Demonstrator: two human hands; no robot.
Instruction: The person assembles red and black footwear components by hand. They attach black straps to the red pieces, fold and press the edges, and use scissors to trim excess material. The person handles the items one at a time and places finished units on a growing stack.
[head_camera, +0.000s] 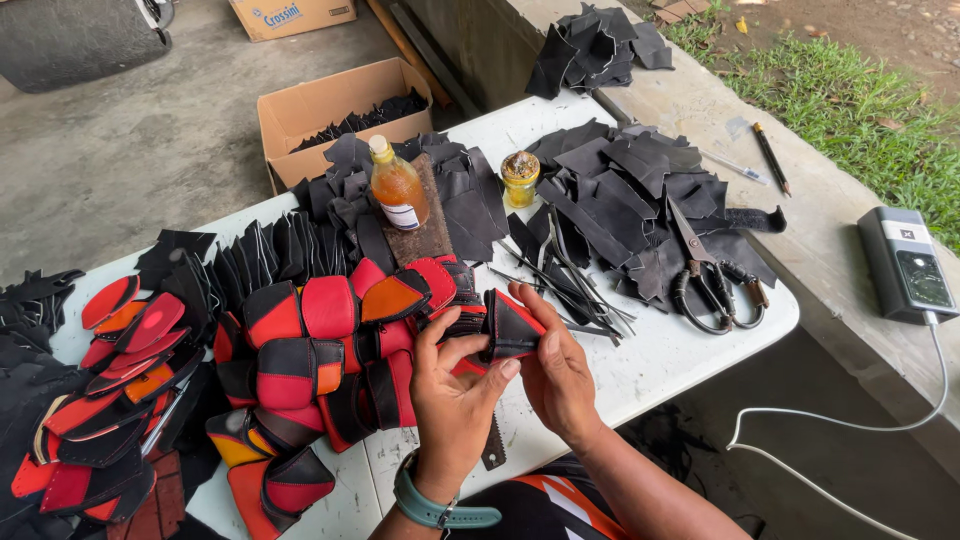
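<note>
black-red leather piece (508, 328) | pinched by both hands' fingers (452, 352) | amber bottle (397, 186), white label | box (340, 108) behind, seemingly cardboard

Beyond the grip: one amber plastic bottle with a cream cap (397, 187), one small yellow-lidded glass jar (520, 178), one pair of black-handled steel scissors (708, 272), two brown cardboard boxes (330, 100), one grey power bank (906, 264), black leather cut pieces (610, 180) beyond counting

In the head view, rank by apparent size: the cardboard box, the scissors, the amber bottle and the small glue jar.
1. cardboard box
2. scissors
3. amber bottle, close to the scissors, and lying farther from the camera, so unsure
4. small glue jar
</note>
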